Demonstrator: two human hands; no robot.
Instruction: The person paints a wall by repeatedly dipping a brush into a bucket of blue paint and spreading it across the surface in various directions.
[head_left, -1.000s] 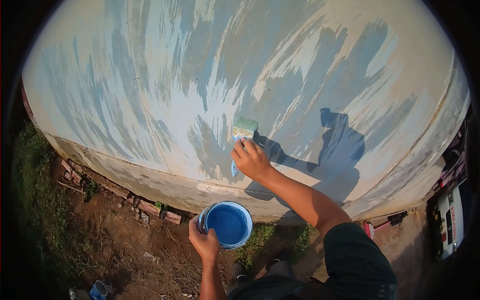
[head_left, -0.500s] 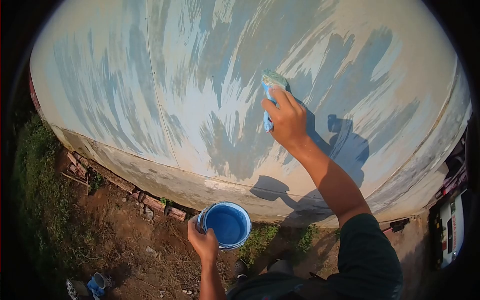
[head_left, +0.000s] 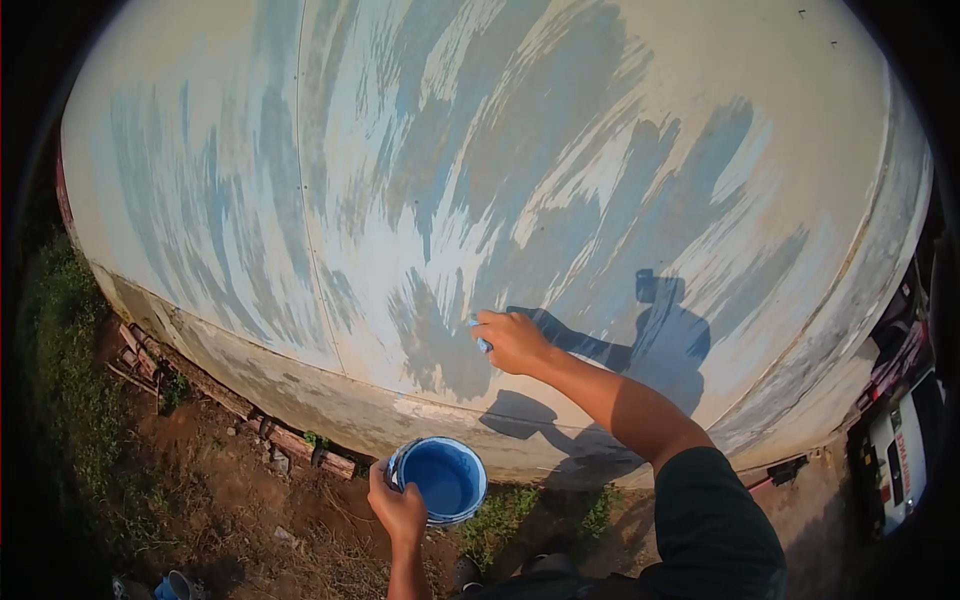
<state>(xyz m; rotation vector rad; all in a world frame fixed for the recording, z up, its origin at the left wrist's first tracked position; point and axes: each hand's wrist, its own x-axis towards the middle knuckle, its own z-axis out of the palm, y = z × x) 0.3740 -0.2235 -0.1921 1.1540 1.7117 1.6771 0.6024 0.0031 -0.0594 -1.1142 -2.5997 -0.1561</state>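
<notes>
My left hand [head_left: 397, 510] grips a small paint bucket [head_left: 440, 448] by its left side, thumb over the rim. Blue paint [head_left: 446, 490] lies inside it, and smears coat the rim. Close to the wall, my right hand [head_left: 516, 343] is closed around a paintbrush [head_left: 485, 345]. Only a bit of its blue-smeared handle shows; the bristles are hidden behind the fingers. Broad streaks of grey-blue and pale blue cover much of the cream wall [head_left: 770, 70] around and above that hand. Shadows of my arm, head and bucket fall on the wall.
A stained ledge [head_left: 230, 325] runs along the wall's foot. Logs [head_left: 300, 447] lie against it on bare soil, with grass at left. A white vehicle [head_left: 905, 450] stands at far right. Small containers [head_left: 172, 587] sit at bottom left.
My right hand has swept down and left along the wall with the paintbrush, whose bristles no longer show. The bucket in my left hand appears slightly lower as the view shifts.
</notes>
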